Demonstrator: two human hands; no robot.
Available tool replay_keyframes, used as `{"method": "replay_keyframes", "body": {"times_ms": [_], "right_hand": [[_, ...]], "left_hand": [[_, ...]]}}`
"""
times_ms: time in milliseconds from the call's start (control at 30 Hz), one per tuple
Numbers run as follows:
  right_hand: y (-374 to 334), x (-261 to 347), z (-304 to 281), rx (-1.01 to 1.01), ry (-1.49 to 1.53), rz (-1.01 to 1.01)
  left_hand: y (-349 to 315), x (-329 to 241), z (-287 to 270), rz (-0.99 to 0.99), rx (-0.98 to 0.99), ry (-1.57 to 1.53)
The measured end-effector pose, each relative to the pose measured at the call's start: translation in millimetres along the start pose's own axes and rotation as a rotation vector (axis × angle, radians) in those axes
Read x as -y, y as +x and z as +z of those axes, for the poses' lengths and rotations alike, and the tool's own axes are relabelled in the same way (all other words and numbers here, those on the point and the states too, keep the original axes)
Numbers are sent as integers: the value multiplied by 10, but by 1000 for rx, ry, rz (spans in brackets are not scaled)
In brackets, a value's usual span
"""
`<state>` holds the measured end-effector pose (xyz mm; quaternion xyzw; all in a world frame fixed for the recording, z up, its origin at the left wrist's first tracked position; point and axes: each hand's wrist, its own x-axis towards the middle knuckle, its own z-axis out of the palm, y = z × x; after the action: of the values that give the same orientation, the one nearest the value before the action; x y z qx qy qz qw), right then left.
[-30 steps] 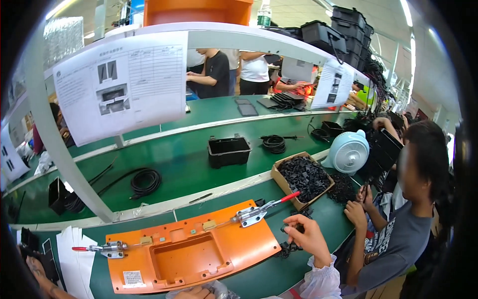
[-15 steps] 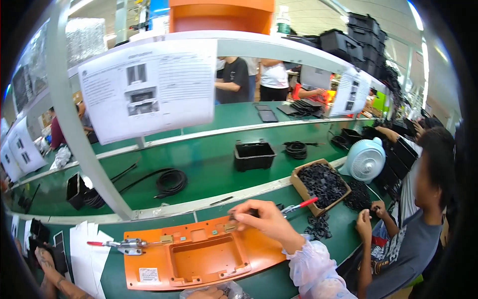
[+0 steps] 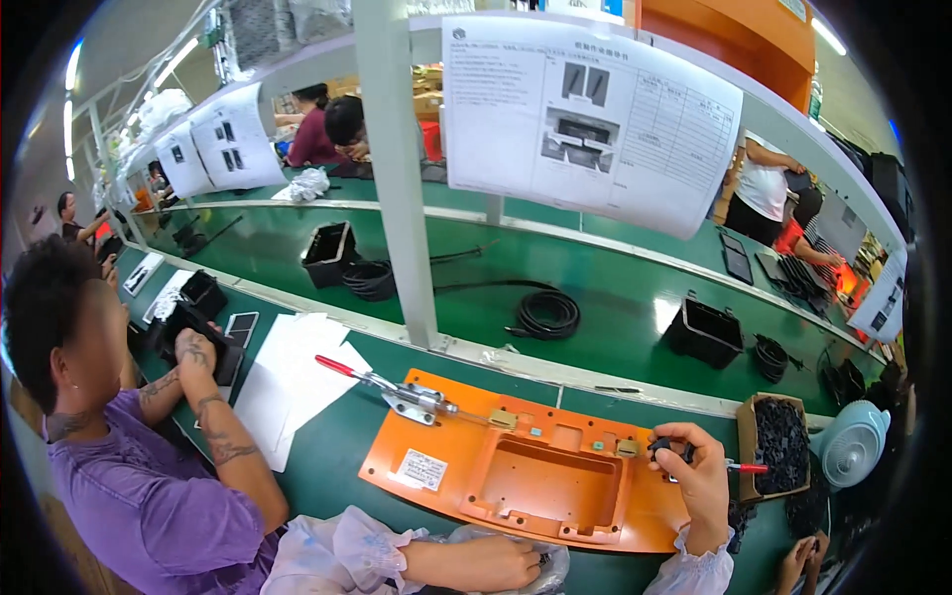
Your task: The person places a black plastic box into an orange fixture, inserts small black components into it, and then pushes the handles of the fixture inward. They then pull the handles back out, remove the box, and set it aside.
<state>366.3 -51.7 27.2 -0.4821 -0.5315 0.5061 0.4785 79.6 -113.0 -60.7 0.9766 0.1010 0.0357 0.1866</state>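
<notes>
An orange curved fixture (image 3: 451,501) with a rectangular recess lies before me on the green bench. At its upper right side, my right hand (image 3: 702,476) pinches a small black part (image 3: 672,449), whose exact kind is not clear. Beside that hand sits a tan block (image 3: 627,448); a second tan block (image 3: 503,419) is farther left, under a toggle clamp (image 3: 416,399) with a red handle. Another red handle (image 3: 746,467) shows behind my right hand. Along the near edge, my left hand (image 3: 504,562) rests curled at a clear plastic bag (image 3: 551,570); its grasp is hidden.
A cardboard box (image 3: 751,446) of black plastic pieces and a light-blue fan (image 3: 851,444) stand at right. White sheets (image 3: 297,382) lie left, beside a co-worker in purple. Beyond the rail are a black box (image 3: 702,332) and coiled cable (image 3: 547,312). A metal post (image 3: 395,178) rises ahead.
My view has turned left, shifting the bench rightward in the picture. More of my left arm shows. My right hand still holds the black part near the right tan block.
</notes>
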Motion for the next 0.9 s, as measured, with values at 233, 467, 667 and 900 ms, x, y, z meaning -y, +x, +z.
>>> {"method": "replay_keyframes", "body": {"times_ms": [233, 467, 667, 900], "right_hand": [[-8, -134, -57, 97, -27, -87], [90, -261, 20, 272, -116, -131], [98, -332, 1, 289, -59, -171], [151, -399, 22, 334, -67, -165]], "left_hand": [[26, -38, 31, 46, -44, 76], [-50, -423, -502, 53, -156, 30], [56, -501, -480, 170, -196, 32], [33, -503, -385, 213, -107, 55]]}}
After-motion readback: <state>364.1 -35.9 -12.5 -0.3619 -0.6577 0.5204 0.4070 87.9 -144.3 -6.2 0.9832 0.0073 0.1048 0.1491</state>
